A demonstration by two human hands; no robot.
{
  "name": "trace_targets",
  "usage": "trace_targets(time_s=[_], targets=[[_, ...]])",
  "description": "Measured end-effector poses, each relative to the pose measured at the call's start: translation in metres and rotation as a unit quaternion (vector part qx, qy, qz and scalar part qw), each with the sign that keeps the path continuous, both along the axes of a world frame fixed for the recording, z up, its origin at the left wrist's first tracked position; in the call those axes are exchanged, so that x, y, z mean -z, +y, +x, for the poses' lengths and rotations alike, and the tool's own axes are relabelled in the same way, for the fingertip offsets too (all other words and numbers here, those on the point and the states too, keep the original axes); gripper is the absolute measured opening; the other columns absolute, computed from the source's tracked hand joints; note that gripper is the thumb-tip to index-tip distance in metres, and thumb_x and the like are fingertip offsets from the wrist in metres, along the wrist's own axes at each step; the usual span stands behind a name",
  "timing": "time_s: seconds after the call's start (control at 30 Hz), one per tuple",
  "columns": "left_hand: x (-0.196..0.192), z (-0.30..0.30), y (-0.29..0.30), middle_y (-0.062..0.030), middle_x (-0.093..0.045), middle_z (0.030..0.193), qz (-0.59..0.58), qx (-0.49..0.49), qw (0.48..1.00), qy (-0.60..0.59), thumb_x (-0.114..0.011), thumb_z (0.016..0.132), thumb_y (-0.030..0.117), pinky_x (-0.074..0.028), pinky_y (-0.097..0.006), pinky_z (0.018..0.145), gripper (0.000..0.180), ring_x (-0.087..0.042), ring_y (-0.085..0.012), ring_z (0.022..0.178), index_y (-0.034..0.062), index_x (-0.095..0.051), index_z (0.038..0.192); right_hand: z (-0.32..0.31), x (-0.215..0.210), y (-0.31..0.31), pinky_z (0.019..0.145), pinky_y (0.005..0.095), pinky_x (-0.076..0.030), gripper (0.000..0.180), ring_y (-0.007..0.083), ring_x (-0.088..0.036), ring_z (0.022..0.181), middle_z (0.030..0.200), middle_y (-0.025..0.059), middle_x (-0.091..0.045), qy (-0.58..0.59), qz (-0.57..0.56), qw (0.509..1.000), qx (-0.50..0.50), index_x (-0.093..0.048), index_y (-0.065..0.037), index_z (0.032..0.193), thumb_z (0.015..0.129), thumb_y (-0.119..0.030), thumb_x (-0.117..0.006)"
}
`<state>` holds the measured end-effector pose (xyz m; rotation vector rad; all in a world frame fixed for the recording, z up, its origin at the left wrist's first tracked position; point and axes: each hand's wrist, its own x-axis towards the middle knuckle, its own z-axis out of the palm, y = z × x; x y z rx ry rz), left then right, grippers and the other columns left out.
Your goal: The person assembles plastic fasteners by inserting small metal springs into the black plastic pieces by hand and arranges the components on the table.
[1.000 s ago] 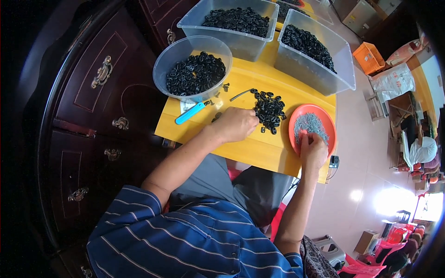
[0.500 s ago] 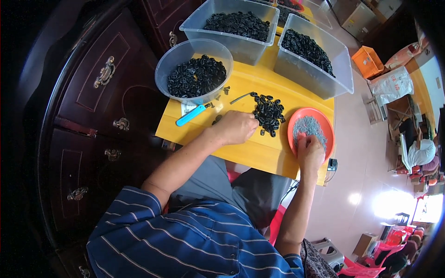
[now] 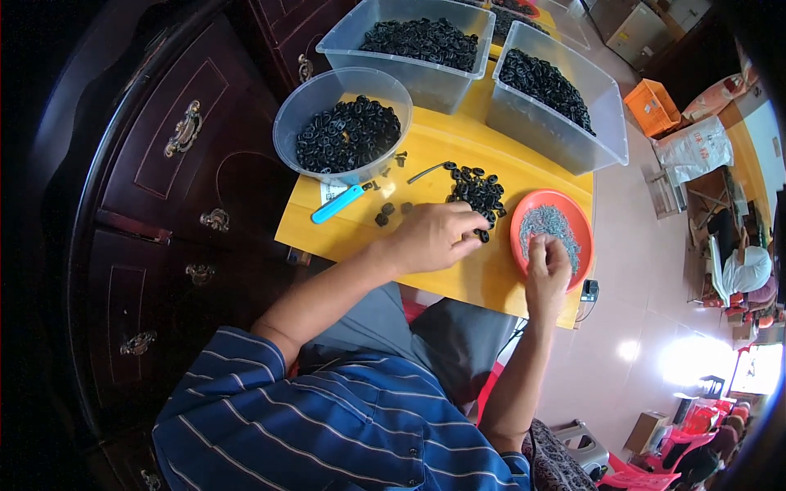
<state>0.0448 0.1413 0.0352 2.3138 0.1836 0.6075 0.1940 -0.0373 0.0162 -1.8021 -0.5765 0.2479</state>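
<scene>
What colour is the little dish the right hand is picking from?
Orange, with grey bits inside; head view.

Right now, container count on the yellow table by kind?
Clear rectangular bins: 2
Clear round tub: 1
Orange dish: 1
Total: 4

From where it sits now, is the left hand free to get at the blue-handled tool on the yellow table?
Probably yes. The left hand rests by the loose pile of black rings, and the blue-handled tool lies just to its left on bare yellow table, with only a few stray rings between.
</scene>
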Motion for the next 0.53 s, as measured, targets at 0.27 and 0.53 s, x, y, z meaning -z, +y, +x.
trace_targets(time_s=[0.27, 0.53], targets=[[0.015, 0.007, -0.01, -0.0143, -0.07, 0.083, -0.092, -0.002, 0.991, -0.099, -0.069, 0.085, -0.002, -0.054, -0.037, 0.065, 0.007, -0.071, -0.029, 0.076, 0.0004, -0.069, 0.091, -0.051, 0.003, 0.036, 0.062, 0.0214, -0.041, 0.017, 0.0041, -0.05, 0.069, 0.081, -0.0034, -0.057, 0.257, 0.149, 0.947, -0.12, -0.06, -0.006, 0.093, 0.105, -0.018, -0.058], [0.033, 0.006, 0.029, -0.0162, -0.072, 0.085, -0.099, -0.042, 0.994, -0.035, -0.068, 0.086, 0.006, -0.056, -0.042, 0.074, 0.005, -0.071, -0.0334, 0.082, 0.0014, -0.069, 0.089, -0.071, 0.047, 0.025, 0.068, 0.0202, -0.045, 0.011, 0.0054, -0.054, 0.074, 0.082, -0.0011, -0.057, 0.124, 0.144, 0.982, -0.005, -0.056, -0.004, 0.097, 0.105, -0.012, -0.056]])
